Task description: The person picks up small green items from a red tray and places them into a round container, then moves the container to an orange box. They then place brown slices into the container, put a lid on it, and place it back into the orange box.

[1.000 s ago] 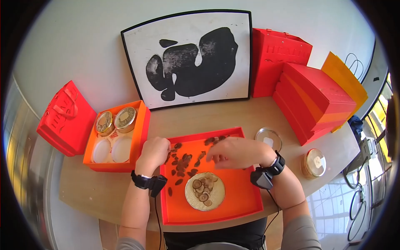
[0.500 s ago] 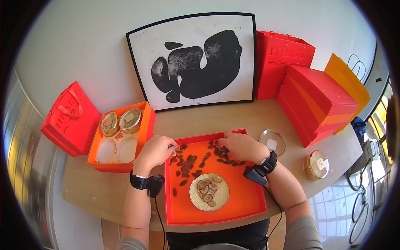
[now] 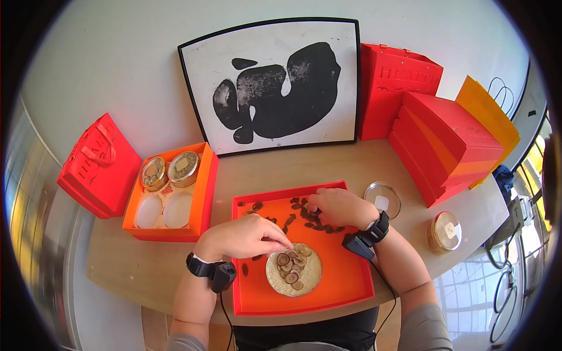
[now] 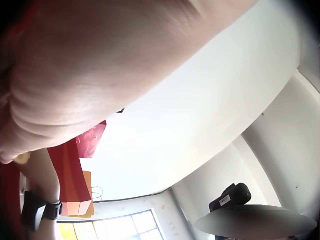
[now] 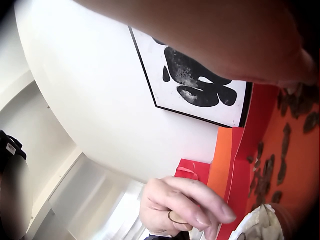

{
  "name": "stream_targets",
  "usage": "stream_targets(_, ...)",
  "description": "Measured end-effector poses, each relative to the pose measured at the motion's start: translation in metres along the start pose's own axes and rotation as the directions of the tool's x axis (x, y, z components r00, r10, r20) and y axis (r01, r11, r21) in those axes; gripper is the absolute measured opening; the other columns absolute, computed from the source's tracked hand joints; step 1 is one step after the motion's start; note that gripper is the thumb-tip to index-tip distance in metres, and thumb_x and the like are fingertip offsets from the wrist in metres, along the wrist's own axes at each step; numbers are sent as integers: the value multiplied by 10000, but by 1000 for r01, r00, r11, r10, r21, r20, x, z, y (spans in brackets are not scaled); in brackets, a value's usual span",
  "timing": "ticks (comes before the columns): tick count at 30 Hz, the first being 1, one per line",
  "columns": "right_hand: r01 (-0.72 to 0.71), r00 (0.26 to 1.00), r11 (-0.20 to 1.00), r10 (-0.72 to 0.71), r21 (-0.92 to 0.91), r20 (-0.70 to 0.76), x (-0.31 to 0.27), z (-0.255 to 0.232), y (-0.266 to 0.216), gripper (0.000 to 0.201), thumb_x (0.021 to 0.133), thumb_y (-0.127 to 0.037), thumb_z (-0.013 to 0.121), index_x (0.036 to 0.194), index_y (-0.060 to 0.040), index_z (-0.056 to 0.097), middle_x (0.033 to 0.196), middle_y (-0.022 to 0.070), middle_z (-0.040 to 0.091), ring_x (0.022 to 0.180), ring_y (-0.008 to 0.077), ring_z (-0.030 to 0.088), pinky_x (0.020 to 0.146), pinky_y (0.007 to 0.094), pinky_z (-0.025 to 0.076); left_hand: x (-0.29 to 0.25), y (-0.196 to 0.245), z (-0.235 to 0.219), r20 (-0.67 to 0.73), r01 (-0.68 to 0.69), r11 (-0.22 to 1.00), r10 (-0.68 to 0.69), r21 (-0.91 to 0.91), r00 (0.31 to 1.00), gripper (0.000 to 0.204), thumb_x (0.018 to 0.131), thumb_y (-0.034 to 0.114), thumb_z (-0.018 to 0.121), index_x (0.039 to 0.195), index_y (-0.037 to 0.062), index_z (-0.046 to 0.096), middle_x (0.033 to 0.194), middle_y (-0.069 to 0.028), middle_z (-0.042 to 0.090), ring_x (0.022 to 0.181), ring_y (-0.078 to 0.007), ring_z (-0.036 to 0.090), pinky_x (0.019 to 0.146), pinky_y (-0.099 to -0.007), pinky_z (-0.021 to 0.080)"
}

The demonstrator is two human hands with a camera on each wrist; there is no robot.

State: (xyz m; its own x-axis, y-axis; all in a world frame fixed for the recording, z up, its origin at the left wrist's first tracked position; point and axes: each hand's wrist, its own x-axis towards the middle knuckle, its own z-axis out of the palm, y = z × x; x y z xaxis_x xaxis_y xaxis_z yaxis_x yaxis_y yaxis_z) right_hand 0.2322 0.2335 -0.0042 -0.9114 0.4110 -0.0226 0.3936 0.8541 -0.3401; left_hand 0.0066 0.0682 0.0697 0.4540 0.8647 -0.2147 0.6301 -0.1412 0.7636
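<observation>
My left hand (image 3: 249, 236) hangs over the upper left edge of a round patterned dish (image 3: 311, 279), fingertips close to the pale round slices (image 3: 285, 259) heaped in it. In the right wrist view that hand pinches a pale slice (image 5: 177, 218) with a dark rim. The dish lies in a shallow orange tray (image 3: 345, 284) with red walls. Curled over the dark pieces (image 3: 329, 228) at the tray's far right is my right hand (image 3: 342, 207); its fingertips touch them, and whether they grip one is unclear. More dark pieces (image 3: 288, 222) lie along the left and middle.
An orange box (image 3: 132, 221) with two filled jars and two white round containers stands left. Behind are a framed black-and-white picture (image 3: 316, 117) and red bags and boxes (image 3: 430, 126). On the right lie a clear round lid (image 3: 396, 206) and a closed jar (image 3: 445, 230).
From the tray's far left corner, my left hand has come right and nearer, over the dish. My right hand, earlier above the tray's middle, has moved to the far right pieces.
</observation>
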Motion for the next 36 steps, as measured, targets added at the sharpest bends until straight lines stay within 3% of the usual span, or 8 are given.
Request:
stream_targets(8, -35, 998, 999, 34, 26, 47, -1, -4, -4, 225, 885, -52, 601, 1091, -86, 685, 1022, 140, 654, 991, 354, 658, 849, 449, 505, 3, -7, -2, 15, 75, 994, -76, 78, 997, 277, 925, 141, 706, 1176, 33, 751, 1038, -83, 738, 828, -154, 676, 712, -310, 527)
stream_targets(10, -43, 998, 999, 41, 26, 51, -1, -3, -3, 233, 883, -49, 598, 1096, -87, 684, 1025, 140, 654, 997, 353, 657, 851, 451, 505, 4, -28, -10, -298, 176, 944, -89, 278, 950, 299, 934, 97, 647, 1213, 18, 720, 1059, -106, 736, 861, -218, 697, 766, -340, 546)
stream_targets(14, -93, 991, 996, 92, 6, 94, 0, -12, -12, 291, 853, -35, 670, 1140, -72, 696, 1088, 148, 675, 1062, 342, 659, 881, 432, 523, 4, -85, -4, -390, 261, 829, -57, 495, 919, 426, 911, -2, 520, 1293, 77, 690, 1192, -161, 722, 1060, -348, 691, 975, -475, 514)
stream_targets(17, -85, 993, 996, 84, 7, 79, 1, -8, -9, 285, 854, -28, 660, 1134, -72, 695, 1085, 150, 676, 1060, 340, 660, 882, 431, 523, 6, -43, -9, -316, 453, 788, -342, 417, 885, 423, 919, 5, 516, 1295, 85, 691, 1202, -136, 733, 1064, -341, 697, 989, -477, 509)
stream_targets(21, -78, 993, 997, 78, -2, 91, 1, -8, -9, 288, 856, -27, 653, 1137, -73, 697, 1086, 150, 676, 1057, 340, 661, 881, 433, 525, 3, -49, -11, -229, 342, 814, -262, 470, 937, 389, 945, 47, 559, 1310, 99, 684, 1245, -157, 712, 1065, -336, 685, 1006, -403, 505)
stream_targets(23, -85, 993, 996, 83, 9, 89, 1, -9, -10, 291, 859, -31, 648, 1142, -77, 700, 1088, 151, 676, 1056, 341, 662, 881, 434, 526, 4, -47, -16, -262, 268, 936, -207, 226, 943, 375, 936, 68, 606, 1298, 102, 695, 1132, -169, 739, 996, -322, 703, 933, -400, 540)
stream_targets(26, -87, 991, 996, 85, 17, 101, 1, -10, -10, 301, 860, -39, 650, 1154, -80, 702, 1091, 153, 676, 1058, 344, 661, 884, 436, 526, 5, -48, -19, -397, 440, 878, -343, 187, 851, 366, 931, 74, 601, 1275, 129, 713, 1147, -108, 757, 1038, -302, 715, 966, -463, 520)
stream_targets(36, -85, 990, 996, 82, 14, 115, 2, -9, -8, 319, 861, -53, 652, 1175, -77, 703, 1133, 159, 667, 1093, 345, 654, 905, 433, 523, 11, -74, -12, -388, 438, 842, -306, 316, 869, 337, 857, 104, 670, 1178, 162, 759, 1115, -66, 769, 1061, -289, 710, 947, -460, 514)
